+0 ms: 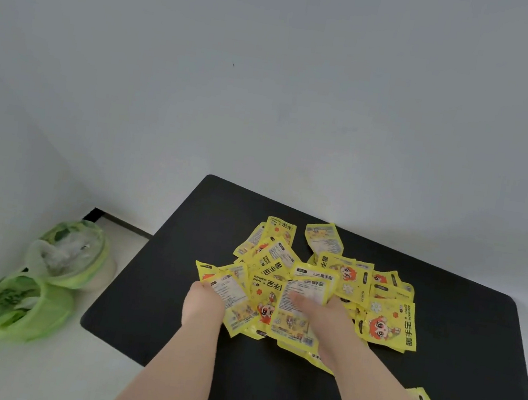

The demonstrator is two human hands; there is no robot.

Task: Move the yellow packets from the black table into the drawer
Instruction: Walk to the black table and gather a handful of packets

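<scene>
Both hands gather a loose heap of yellow hand-warmer packets on the black table.

The yellow packets (311, 284) lie overlapped mid-table (155, 286), one stray (421, 398) near the right edge; no drawer is in view. They look light, flat, glossy and pliant, likely to slide over one another, so scooping from under the heap's sides should hold better than pinching one sealed edge. The left hand (203, 306) curls at the heap's left side, its fingers hidden beneath packets. The right hand (324, 316) lies on top, fingers (298, 299) fairly close together and pressing on a pale-backed packet (294, 312). Neither grip looks closed yet.
</scene>
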